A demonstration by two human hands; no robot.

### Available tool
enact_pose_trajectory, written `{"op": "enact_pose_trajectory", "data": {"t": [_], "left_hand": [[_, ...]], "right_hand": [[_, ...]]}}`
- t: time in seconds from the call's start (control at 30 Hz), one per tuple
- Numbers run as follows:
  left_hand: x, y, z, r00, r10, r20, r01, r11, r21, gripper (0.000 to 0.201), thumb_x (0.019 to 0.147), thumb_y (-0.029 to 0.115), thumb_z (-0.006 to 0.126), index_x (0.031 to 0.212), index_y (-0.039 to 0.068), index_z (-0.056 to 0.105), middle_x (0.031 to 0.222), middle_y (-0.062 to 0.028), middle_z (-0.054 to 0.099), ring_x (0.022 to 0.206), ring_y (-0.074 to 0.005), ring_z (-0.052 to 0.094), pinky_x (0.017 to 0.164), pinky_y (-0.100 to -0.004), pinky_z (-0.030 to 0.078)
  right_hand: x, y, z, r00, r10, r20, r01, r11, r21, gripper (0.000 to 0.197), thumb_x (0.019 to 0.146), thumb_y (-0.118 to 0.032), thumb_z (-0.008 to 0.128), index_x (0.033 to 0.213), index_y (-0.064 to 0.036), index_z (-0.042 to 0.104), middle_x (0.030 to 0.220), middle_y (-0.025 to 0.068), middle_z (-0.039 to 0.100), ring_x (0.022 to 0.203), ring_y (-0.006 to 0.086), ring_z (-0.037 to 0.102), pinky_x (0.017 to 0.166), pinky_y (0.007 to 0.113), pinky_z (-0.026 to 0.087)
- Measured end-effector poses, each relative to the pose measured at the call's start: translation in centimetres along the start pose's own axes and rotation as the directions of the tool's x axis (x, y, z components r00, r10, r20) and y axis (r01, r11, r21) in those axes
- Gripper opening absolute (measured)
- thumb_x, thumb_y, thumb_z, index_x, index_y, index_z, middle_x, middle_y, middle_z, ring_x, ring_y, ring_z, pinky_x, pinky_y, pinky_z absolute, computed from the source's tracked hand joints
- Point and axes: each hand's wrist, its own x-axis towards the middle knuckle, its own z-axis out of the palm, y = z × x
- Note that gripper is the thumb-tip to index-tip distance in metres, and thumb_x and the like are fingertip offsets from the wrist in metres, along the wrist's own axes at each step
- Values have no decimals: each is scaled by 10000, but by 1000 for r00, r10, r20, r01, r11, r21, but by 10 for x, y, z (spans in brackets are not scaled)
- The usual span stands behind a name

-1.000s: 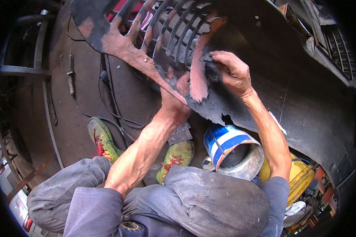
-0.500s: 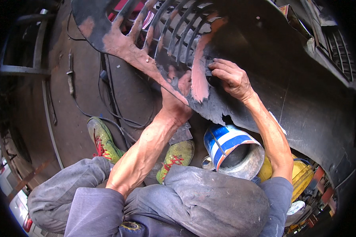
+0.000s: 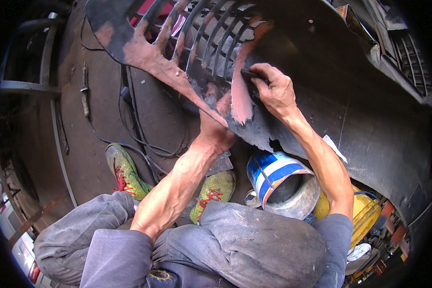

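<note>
A large black bumper point(image 3: 302, 115) with a slotted grille fills the upper part of the head view. Pink filler point(image 3: 241, 103) coats its grille bars and the strip along its edge. My left hand point(image 3: 215, 126) grips that edge strip from below; part of it is hidden behind the strip, and fingertips show in the gap beyond. On the right, my right hand point(image 3: 276, 91) is closed, thumb and fingers pinching a thin dark flat piece point(image 3: 248, 73) against the filler's right border. My fingers cover most of that piece.
A blue-and-white metal can point(image 3: 273, 175) lies tipped under the bumper, a yellow container point(image 3: 365, 213) beside it. Black cables point(image 3: 134, 110) and a slim tool on a cord point(image 3: 85, 93) lie on the floor at left, near a metal frame point(image 3: 31, 86). My shoes point(image 3: 125, 170) are close below.
My right hand has moved slightly up and left along the filler's border, and the dark piece now shows more at its fingertips. My left hand stays nearly in place at the edge.
</note>
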Motion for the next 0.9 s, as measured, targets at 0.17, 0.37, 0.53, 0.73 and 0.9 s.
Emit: {"op": "enact_pose_trajectory", "data": {"t": [0.17,0.37,0.53,0.73,0.9], "left_hand": [[-2,0,6,996,9,-88,-11,1000,-21,616,1018,463,346,1466,50,437,1439,-86,544,1347,-229,484,1186,-489,261],[-29,-8,22,961,59,-271,-77,995,-57,685,1024,519,316,1490,26,412,1481,-124,507,1361,-265,473,1181,-456,303],[-56,-24,41,941,121,-315,-125,992,7,717,1003,590,345,1479,61,434,1497,-113,486,1387,-287,430,1188,-485,272],[-60,-31,48,978,108,-179,-97,993,70,786,986,661,321,1536,101,341,1595,-62,339,1469,-257,272,1232,-469,108],[-58,-33,50,971,143,-193,-123,986,111,788,996,654,285,1528,76,340,1577,-70,361,1463,-247,285,1230,-443,131]], "right_hand": [[-10,2,-14,997,2,71,-11,993,121,224,865,-75,677,1089,-59,691,978,155,718,893,298,711,800,364,553],[-15,-29,-33,994,54,93,-66,989,131,263,849,-78,672,1110,-44,669,989,172,717,931,314,715,813,376,554],[-27,-47,-39,991,16,136,-22,999,44,322,792,-34,581,1097,-55,680,919,205,692,851,380,676,772,442,553],[-31,-60,-24,999,-45,27,44,998,39,259,793,-26,615,1039,-65,685,845,194,669,784,377,659,721,450,547],[-47,-71,-27,995,-40,88,30,993,118,272,779,-9,608,1033,-53,694,867,185,689,805,357,668,740,431,551]]}}
